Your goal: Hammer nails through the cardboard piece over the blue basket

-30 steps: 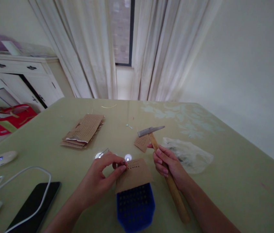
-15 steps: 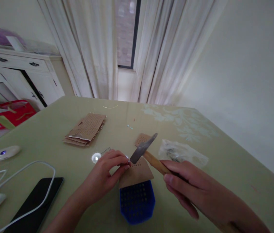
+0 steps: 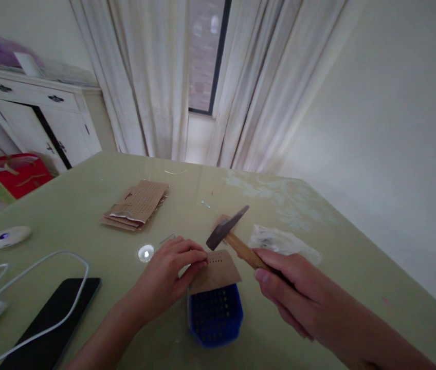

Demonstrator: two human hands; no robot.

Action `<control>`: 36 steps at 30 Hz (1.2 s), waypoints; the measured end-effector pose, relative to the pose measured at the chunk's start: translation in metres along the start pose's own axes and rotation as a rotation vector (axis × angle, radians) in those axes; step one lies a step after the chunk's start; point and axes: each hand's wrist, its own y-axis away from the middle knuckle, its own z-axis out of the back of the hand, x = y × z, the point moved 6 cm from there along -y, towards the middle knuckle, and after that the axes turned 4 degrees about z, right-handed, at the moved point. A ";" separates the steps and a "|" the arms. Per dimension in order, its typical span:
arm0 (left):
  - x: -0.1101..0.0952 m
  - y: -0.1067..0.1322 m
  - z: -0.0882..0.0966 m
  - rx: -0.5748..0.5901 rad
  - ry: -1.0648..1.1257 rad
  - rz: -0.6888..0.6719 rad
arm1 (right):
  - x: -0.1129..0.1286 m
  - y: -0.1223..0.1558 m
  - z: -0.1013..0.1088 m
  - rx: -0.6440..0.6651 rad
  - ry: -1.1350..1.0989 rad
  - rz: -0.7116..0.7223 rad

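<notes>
My right hand (image 3: 295, 288) is wrapped round the wooden handle of a hammer (image 3: 242, 248). The dark metal head is raised a little above my left fingertips. My left hand (image 3: 174, 264) pinches thumb and finger together at the left edge of a brown cardboard piece (image 3: 218, 275); whatever is between the fingertips is too small to make out. A short row of punched holes runs along the cardboard's far part. Under it, a blue perforated plastic basket (image 3: 236, 321) supports the piece, its near part uncovered.
Left of centre lies a stack of hole-punched cardboard (image 3: 139, 203). A clear plastic bag (image 3: 285, 244) rests beyond my right hand, and another cardboard bit is partly behind the hammer. A black phone (image 3: 54, 321), white cable (image 3: 83, 288) and white oval device (image 3: 7, 237) occupy the left.
The hammer head has risen slightly away from my left fingertips. My left hand keeps its pinch at the cardboard, and the view has shifted a little.
</notes>
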 end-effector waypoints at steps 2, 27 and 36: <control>0.000 0.000 0.000 0.003 -0.001 0.003 | -0.003 0.002 -0.004 0.028 0.019 -0.010; -0.004 0.000 0.004 0.045 0.106 0.085 | -0.018 0.013 -0.023 -0.062 0.232 0.024; 0.003 0.004 0.002 0.034 0.136 0.186 | -0.025 0.010 -0.030 -0.036 0.307 0.000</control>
